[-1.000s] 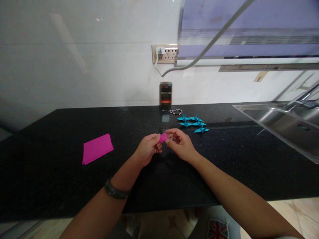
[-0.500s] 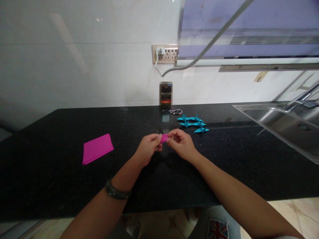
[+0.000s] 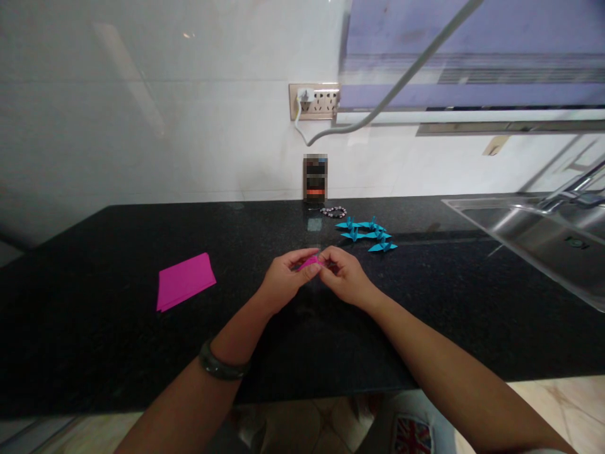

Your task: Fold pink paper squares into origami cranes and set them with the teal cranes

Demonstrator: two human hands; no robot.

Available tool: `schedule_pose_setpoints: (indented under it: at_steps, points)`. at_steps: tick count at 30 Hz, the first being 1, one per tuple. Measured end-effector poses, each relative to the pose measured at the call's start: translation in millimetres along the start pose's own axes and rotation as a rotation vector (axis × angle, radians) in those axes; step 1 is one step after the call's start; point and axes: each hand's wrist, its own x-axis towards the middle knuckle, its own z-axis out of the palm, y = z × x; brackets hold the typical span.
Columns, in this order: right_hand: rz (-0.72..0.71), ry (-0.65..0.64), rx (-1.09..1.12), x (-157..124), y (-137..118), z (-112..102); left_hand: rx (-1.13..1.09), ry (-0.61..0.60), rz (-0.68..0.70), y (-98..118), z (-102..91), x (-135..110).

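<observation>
My left hand (image 3: pixel 282 280) and my right hand (image 3: pixel 344 276) meet above the middle of the black countertop (image 3: pixel 94 353). Both pinch a small folded piece of pink paper (image 3: pixel 309 262) between their fingertips, so only a sliver of it shows. A dark bracelet sits on my left wrist. A stack of flat pink paper sheets (image 3: pixel 184 281) lies on the counter to the left of my hands. Several folded blue paper cranes (image 3: pixel 367 233) stand in a cluster behind my right hand.
A small dark box (image 3: pixel 315 179) stands against the white wall, with a bead bracelet (image 3: pixel 333 212) beside it. A wall socket (image 3: pixel 314 101) holds a white plug and cable. A steel sink (image 3: pixel 534 236) with a tap fills the right end of the counter.
My fingers have closed in over the pink paper, so less of it shows than before. My hands have stayed in the same place.
</observation>
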Motion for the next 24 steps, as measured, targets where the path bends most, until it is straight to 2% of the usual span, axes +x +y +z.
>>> schedule_pose_setpoints:
  at_steps: [6, 13, 18, 24]
  points:
    - [0.021, 0.017, 0.012, 0.3, 2.1, -0.9, 0.122, 0.078, 0.137, -0.3, 0.2, -2.8]
    - [0.015, 0.032, 0.015, 1.0, 0.8, -0.2, 0.398, 0.084, 0.308, 8.1, -3.5, -4.4]
    - [0.009, 0.034, 0.019, 1.1, -0.1, -0.8, 0.354, 0.009, 0.276, 6.3, -5.7, -4.6]
    - [0.062, 0.027, 0.074, -0.3, -0.1, -1.4, 0.310, 0.046, 0.256, 8.5, -5.5, -3.7]
